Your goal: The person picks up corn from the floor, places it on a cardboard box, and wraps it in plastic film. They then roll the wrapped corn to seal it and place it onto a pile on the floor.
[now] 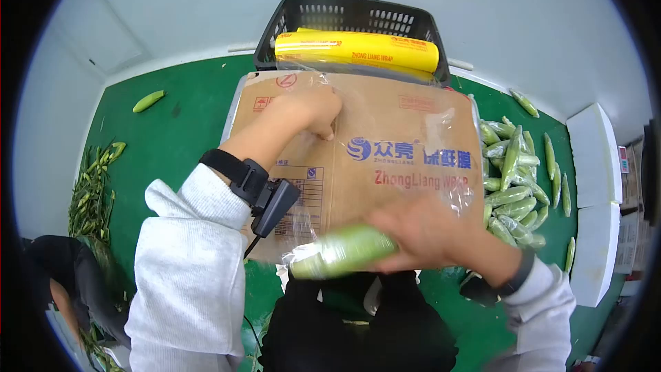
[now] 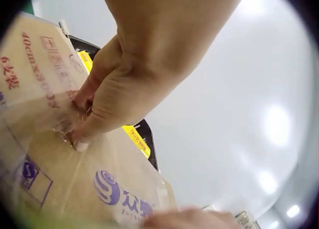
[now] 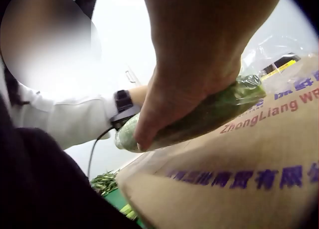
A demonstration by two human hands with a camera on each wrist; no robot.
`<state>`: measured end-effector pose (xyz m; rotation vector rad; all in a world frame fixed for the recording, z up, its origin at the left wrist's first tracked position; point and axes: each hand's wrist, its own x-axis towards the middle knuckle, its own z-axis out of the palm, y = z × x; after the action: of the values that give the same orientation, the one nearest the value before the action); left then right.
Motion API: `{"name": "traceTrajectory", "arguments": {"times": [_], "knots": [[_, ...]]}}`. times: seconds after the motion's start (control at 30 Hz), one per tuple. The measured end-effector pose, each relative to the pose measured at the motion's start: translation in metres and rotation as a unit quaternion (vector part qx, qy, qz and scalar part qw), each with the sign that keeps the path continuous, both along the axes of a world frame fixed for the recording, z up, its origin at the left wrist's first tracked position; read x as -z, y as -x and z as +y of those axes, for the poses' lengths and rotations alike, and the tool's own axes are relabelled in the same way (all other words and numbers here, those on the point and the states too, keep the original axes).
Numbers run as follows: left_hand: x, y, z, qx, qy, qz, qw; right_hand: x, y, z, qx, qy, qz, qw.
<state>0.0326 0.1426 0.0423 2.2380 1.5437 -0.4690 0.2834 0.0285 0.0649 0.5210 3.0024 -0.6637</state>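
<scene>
My right hand (image 1: 420, 231) grips an ear of corn (image 1: 344, 251) in its green husk, wrapped in clear plastic film, low over the near edge of a cardboard box. The hand is blurred in the head view. In the right wrist view the fingers curl round the wrapped corn (image 3: 199, 114). My left hand (image 1: 310, 110) is at the upper part of the box (image 1: 385, 124). Its thumb and fingers pinch clear plastic film (image 2: 62, 127) close over the cardboard, as the left wrist view shows. Loose film also lies over the right side of the box.
A black basket (image 1: 351, 5) behind the box holds yellow rolls of wrap (image 1: 358, 48). Many wrapped corn ears (image 1: 513, 196) lie piled on the green floor at right, beside white foam boxes (image 1: 595, 193). At left are husk scraps (image 1: 93, 196), one ear (image 1: 149, 101) and another person (image 1: 76, 282).
</scene>
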Motion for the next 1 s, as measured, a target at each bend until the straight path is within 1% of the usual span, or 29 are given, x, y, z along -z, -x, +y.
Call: {"name": "traceTrajectory", "arguments": {"times": [0.03, 0.07, 0.1, 0.13, 0.17, 0.2, 0.23, 0.27, 0.3, 0.33, 0.37, 0.4, 0.43, 0.47, 0.5, 0.53, 0.57, 0.6, 0.63, 0.67, 0.7, 0.73, 0.77, 0.8, 0.83, 0.9, 0.93, 1.0], "knots": [[0.001, 0.005, -0.002, 0.013, -0.025, -0.015, 1.000, -0.010, -0.014, -0.016, -0.013, 0.037, -0.058, 0.998], [0.002, 0.010, -0.005, 0.024, -0.049, -0.032, 0.998, -0.017, -0.029, -0.030, 0.011, 0.094, -0.075, 0.993], [0.007, 0.017, -0.015, 0.002, -0.115, -0.128, 0.985, -0.020, -0.045, -0.044, 0.036, 0.151, -0.092, 0.983], [0.015, 0.022, -0.032, -0.017, -0.179, -0.224, 0.958, -0.012, -0.064, -0.058, 0.101, 0.190, -0.048, 0.975], [0.019, 0.018, -0.047, -0.034, -0.242, -0.317, 0.916, 0.002, -0.084, -0.070, 0.167, 0.225, 0.000, 0.960], [0.015, 0.003, -0.073, -0.008, -0.293, -0.351, 0.889, 0.009, -0.095, -0.072, 0.229, 0.257, 0.051, 0.938], [0.009, -0.014, -0.100, 0.017, -0.338, -0.383, 0.860, 0.006, -0.091, -0.069, 0.305, 0.404, 0.110, 0.856], [0.002, -0.033, -0.118, 0.129, -0.353, -0.385, 0.843, 0.003, -0.081, -0.067, 0.367, 0.541, 0.164, 0.738], [-0.005, -0.049, -0.131, 0.232, -0.361, -0.383, 0.818, 0.001, -0.072, -0.064, 0.414, 0.661, 0.206, 0.591], [-0.012, -0.054, -0.134, 0.183, -0.389, -0.429, 0.795, 0.004, -0.068, -0.054, 0.371, 0.726, 0.145, 0.560], [-0.019, -0.057, -0.131, 0.135, -0.420, -0.471, 0.764, -0.004, -0.053, -0.048, 0.256, 0.836, 0.170, 0.455], [-0.029, -0.065, -0.126, 0.091, -0.448, -0.513, 0.727, -0.011, -0.032, -0.043, 0.134, 0.913, 0.193, 0.334], [-0.051, -0.080, -0.124, 0.029, -0.366, -0.685, 0.629, -0.010, -0.013, -0.039, 0.009, 0.942, 0.199, 0.268], [-0.078, -0.099, -0.126, -0.040, -0.257, -0.824, 0.503, -0.008, 0.001, -0.038, -0.115, 0.952, 0.205, 0.195], [-0.083, -0.102, -0.125, -0.085, -0.178, -0.869, 0.455, -0.007, 0.011, -0.037, -0.135, 0.944, 0.219, 0.205], [-0.088, -0.104, -0.125, -0.133, -0.103, -0.905, 0.390, -0.006, 0.019, -0.035, -0.156, 0.935, 0.230, 0.218], [-0.084, -0.091, -0.121, -0.149, -0.071, -0.889, 0.426, -0.006, 0.021, -0.035, -0.178, 0.926, 0.239, 0.232], [-0.080, -0.079, -0.119, -0.163, -0.040, -0.871, 0.462, -0.011, 0.014, -0.037, -0.067, 0.943, 0.243, 0.215], [-0.073, -0.073, -0.119, -0.228, -0.064, -0.843, 0.484, -0.011, 0.006, -0.036, 0.058, 0.918, 0.207, 0.334], [-0.062, -0.068, -0.119, -0.291, -0.086, -0.808, 0.505, -0.010, -0.002, -0.035, 0.183, 0.864, 0.164, 0.439], [-0.045, -0.061, -0.121, -0.321, -0.102, -0.783, 0.523, -0.010, -0.011, -0.035, 0.304, 0.783, 0.117, 0.530], [-0.028, -0.056, -0.124, -0.349, -0.121, -0.758, 0.538, -0.006, -0.021, -0.032, 0.282, 0.710, 0.139, 0.630], [-0.019, -0.056, -0.129, -0.375, -0.125, -0.754, 0.524, 0.000, -0.024, -0.035, 0.278, 0.564, 0.194, 0.753], [-0.011, -0.056, -0.135, -0.401, -0.127, -0.751, 0.510, 0.005, -0.026, -0.040, 0.264, 0.395, 0.239, 0.847], [-0.004, -0.048, -0.140, -0.394, -0.128, -0.734, 0.538, 0.007, -0.028, -0.044, 0.239, 0.211, 0.272, 0.908], [0.007, -0.028, -0.150, -0.377, -0.134, -0.700, 0.592, -0.010, -0.037, -0.037, 0.248, 0.114, 0.277, 0.921], [0.010, -0.028, -0.153, -0.379, -0.134, -0.674, 0.620, -0.021, -0.041, -0.030, 0.246, 0.062, 0.280, 0.926], [0.014, -0.030, -0.164, -0.382, -0.136, -0.618, 0.674, -0.042, -0.052, -0.021, 0.329, 0.059, 0.325, 0.885]]}}
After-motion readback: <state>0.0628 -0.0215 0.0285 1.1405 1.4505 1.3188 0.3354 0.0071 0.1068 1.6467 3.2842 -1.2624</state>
